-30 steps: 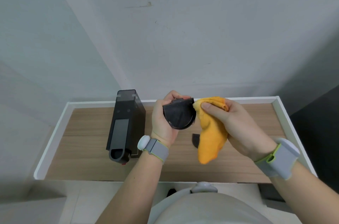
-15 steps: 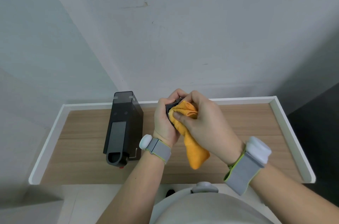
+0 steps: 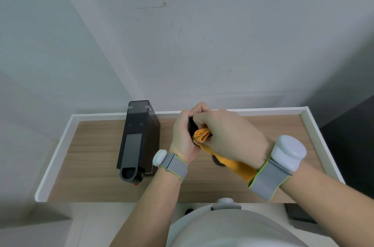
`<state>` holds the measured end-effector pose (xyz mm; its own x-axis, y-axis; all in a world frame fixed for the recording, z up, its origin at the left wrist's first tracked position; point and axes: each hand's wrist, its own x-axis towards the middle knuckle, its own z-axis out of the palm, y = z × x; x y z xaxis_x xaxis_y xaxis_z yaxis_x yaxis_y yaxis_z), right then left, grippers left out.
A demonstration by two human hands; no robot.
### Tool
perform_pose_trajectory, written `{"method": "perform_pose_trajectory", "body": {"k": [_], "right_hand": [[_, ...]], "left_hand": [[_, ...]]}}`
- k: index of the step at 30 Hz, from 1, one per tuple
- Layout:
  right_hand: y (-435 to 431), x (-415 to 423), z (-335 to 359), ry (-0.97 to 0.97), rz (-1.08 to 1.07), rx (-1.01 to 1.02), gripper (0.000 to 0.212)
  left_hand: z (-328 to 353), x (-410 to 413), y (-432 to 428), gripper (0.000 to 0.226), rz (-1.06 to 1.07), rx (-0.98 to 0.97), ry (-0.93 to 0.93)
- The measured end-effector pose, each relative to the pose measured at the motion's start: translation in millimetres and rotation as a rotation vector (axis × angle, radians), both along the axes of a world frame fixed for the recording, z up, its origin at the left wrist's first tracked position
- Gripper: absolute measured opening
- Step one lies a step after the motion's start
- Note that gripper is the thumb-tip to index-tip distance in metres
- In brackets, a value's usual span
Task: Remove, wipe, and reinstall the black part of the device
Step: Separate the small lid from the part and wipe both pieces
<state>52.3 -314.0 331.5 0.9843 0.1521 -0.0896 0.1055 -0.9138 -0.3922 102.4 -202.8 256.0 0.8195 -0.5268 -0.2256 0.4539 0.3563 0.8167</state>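
Observation:
The black box-shaped device (image 3: 139,141) lies on the wooden table at the left. My left hand (image 3: 183,135) grips the removed black part (image 3: 190,125) just above the table's middle; only a thin sliver of the part shows between my hands. My right hand (image 3: 228,137) holds an orange cloth (image 3: 202,135) pressed against the part, and the cloth's tail hangs down toward my right wrist. The two hands touch each other around the part.
The wooden table (image 3: 91,161) has a raised white rim (image 3: 58,151) on the left, back and right. A small dark object (image 3: 217,160) lies on the table under the hanging cloth. Grey walls meet in a corner behind the device.
My right hand has swung the cloth from beside the black part onto it and now covers it almost fully. The cloth's tail has shifted toward my right wrist. The device has not moved.

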Motion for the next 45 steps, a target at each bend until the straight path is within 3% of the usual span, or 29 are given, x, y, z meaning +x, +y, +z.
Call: {"method": "perform_pose_trajectory", "body": {"k": [2,7,12,17,22,25,30,35,38,42,45], "right_hand": [[-3,-4,1,0.031,0.021,-0.092,0.011],[-24,-11,0,-0.017,-0.008,-0.234,0.021],[-59,-15,-6,-0.254,-0.119,0.097,0.017],[-72,-21,-21,-0.358,-0.110,0.163,0.016],[-64,-19,-38,-0.275,-0.031,-0.045,0.026],[-57,-17,-51,-0.185,-0.047,-0.064,0.024],[-43,-15,-59,-0.071,-0.110,0.097,0.016],[-34,-12,-52,0.072,-0.195,0.408,0.031],[-27,-5,-46,0.146,-0.243,0.606,0.040],[-25,0,-36,0.323,-0.325,0.969,0.019],[-35,-2,-23,0.330,-0.358,1.073,0.024]], "left_hand": [[1,1,0,0.035,-0.071,0.030,-0.034],[-3,7,-3,0.027,-0.167,0.054,0.014],[3,18,-1,0.032,-0.144,0.093,0.026],[4,22,-6,0.038,-0.128,0.172,-0.048],[6,22,-14,0.044,-0.112,0.298,-0.083],[17,15,-22,0.037,-0.032,0.375,-0.022],[3,19,-30,0.023,0.115,0.477,0.031],[-14,17,-23,0.027,0.174,0.460,-0.095],[-9,15,-19,0.029,0.203,0.351,-0.116],[3,16,-11,0.024,0.201,0.211,-0.196],[2,21,-9,0.029,0.171,0.075,-0.152]]}}
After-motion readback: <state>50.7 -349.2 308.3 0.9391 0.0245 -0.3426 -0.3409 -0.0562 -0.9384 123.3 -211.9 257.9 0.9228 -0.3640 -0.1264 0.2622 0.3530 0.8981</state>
